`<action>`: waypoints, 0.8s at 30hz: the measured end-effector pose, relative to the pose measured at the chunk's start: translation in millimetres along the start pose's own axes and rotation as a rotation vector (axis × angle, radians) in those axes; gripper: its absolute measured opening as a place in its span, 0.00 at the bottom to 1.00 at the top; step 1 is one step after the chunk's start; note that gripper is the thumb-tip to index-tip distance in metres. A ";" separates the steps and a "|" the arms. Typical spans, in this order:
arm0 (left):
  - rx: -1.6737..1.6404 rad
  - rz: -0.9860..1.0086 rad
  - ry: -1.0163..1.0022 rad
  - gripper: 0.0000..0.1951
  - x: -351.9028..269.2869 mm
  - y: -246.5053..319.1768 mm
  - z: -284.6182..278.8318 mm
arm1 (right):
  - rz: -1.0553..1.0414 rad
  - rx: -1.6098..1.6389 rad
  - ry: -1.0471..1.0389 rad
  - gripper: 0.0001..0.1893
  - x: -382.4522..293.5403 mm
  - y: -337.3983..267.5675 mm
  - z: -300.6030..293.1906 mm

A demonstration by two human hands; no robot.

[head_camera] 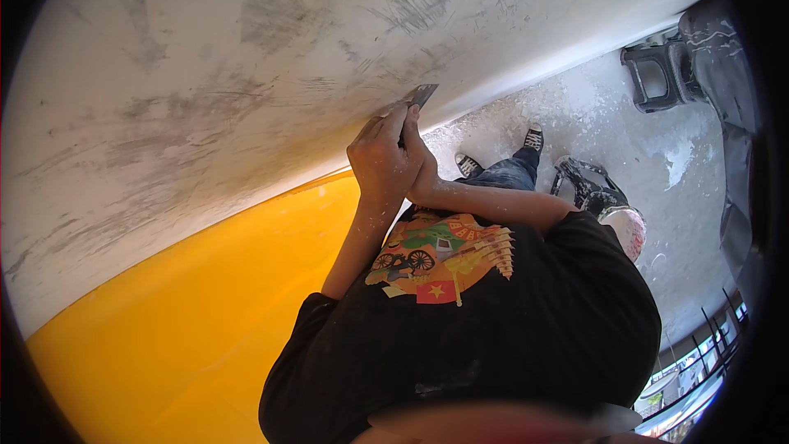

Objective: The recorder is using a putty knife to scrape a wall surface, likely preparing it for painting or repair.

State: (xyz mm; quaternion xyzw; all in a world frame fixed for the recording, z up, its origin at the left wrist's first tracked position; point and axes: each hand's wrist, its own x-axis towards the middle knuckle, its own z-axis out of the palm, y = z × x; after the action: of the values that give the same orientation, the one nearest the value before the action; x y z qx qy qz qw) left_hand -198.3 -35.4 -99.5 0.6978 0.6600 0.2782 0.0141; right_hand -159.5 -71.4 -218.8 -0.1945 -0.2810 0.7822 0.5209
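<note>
Both of my hands are together before my chest, at the putty-smeared white wall (265, 43). A putty knife (424, 95) with a short dark metal blade stands out above them, its blade at or close to the wall; whether it touches cannot be told. My left hand (381, 157) is closed around the knife's handle, its back toward me. Pressed against it from the right, my right hand (424, 169) grips the same handle, with a finger or thumb reaching up to the base of the blade. The handle is mostly hidden by the fingers. White dust specks my left forearm.
A smooth yellow surface (246, 283) lies below the wall at left. To the right, a white-rimmed bucket (625, 231) is by a splattered dark stool (585, 182) on the dusty floor (666, 148). Another dark plastic stool (656, 77) is farther off, beside dark sheeting (727, 86).
</note>
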 end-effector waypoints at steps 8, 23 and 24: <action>-0.015 -0.025 -0.008 0.06 8.5 7.5 5.9 | -0.351 -0.453 -0.019 0.16 5.7 -19.7 -6.9; 0.016 -0.033 0.002 0.05 39.3 28.1 24.3 | -0.086 -0.426 0.046 0.17 22.2 -40.3 -32.6; 0.015 -0.033 0.005 0.05 42.3 31.8 25.0 | -0.087 -0.428 0.044 0.17 23.4 -42.7 -38.0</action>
State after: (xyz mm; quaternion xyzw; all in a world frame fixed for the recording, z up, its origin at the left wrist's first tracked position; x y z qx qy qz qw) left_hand -160.2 8.5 -92.6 0.6861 0.6736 0.2745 0.0120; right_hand -115.6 -28.0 -220.7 -0.3056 -0.4374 0.6770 0.5070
